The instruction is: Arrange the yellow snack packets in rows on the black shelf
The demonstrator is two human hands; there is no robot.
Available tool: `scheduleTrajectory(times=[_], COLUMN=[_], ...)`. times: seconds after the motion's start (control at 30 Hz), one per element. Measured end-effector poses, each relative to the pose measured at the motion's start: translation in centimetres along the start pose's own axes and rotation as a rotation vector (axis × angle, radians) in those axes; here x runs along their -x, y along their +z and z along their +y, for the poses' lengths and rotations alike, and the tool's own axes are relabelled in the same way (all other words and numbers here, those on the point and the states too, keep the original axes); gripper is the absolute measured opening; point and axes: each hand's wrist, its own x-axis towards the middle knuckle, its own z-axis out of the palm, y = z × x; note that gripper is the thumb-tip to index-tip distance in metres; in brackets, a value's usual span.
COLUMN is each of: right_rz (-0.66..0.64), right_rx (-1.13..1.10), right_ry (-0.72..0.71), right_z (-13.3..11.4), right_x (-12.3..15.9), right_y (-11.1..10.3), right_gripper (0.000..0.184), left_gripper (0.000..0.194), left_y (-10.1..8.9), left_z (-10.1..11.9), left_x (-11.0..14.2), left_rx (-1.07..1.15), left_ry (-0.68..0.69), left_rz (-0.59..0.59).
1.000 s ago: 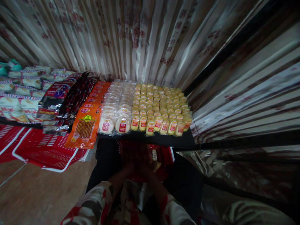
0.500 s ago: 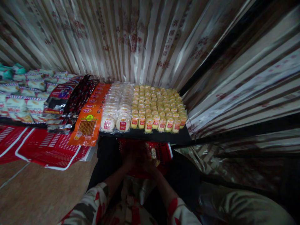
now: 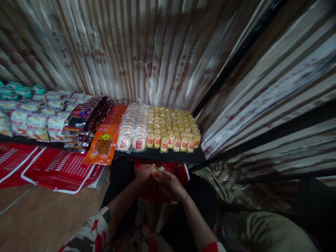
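Observation:
My left hand (image 3: 145,173) and my right hand (image 3: 170,182) meet over a red plastic basket (image 3: 183,172) on my lap. Between their fingers is a small wrapped snack packet (image 3: 157,173), yellowish with a reddish label. Both hands look closed on it, though dim light and blur hide the exact grip. Just beyond, on a black shelf, stand rows of small yellow snack packets (image 3: 170,131), and to their left clear packs of round white crackers (image 3: 131,134).
An orange snack bag (image 3: 103,143) overhangs the shelf edge (image 3: 157,154). Dark red bags (image 3: 84,112) and white-and-blue packets (image 3: 39,122) lie further left. Red baskets with white handles (image 3: 63,168) sit below. A black pole (image 3: 223,70) slants at the right, and another person's leg (image 3: 270,227) is close by.
My hands have risen out of the basket's shadow and come together on a small snack packet. The view has shifted slightly, so the shelf sits lower in the frame.

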Motion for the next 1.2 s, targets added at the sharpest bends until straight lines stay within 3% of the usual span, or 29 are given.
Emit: scheduleTrajectory(times=[0.1,0.2,0.37,0.53,0.8,1.07,1.2], right_rz=[-0.032,-0.006,0.032,0.069,0.042,-0.024,-0.081], right_rx=[-0.058,-0.083,-0.104,-0.095,-0.122,-0.054,-0.051], right_ry=[0.007,0.003,-0.009,-0.024,-0.064,-0.114,-0.175], right_z=[-0.9,-1.6,-2.7,-3.4,-2.9,-3.8,-5.1], right_x=[0.9,1.6,2.6,3.2,3.6,4.1,4.5], right_y=[-0.1,0.1,0.6,0.8,0.6,0.3,-0.4], right_gripper=[0.05,0.049,0.044,0.045,0.045,0.048,0.045], left_gripper=[0.009,0.017,0.014,0.014,0.016,0.027,0.03], left_y=[0.2,0.4,0.8,1.4,2.3,3.1,4.1], left_z=[1.4,2.4,3.4,4.1,4.0,4.6,5.8], left_x=[1.1,2.0,2.8,3.1,3.0,2.8,2.6], left_rx=[0.023,0.007,-0.107,-0.134,-0.109,-0.275,-0.301], left_ry=[0.042,0.081,0.194,0.205,0.187,0.319,0.369], left_rz=[-0.01,-0.027,0.012,-0.004,-0.014,0.021,-0.068])
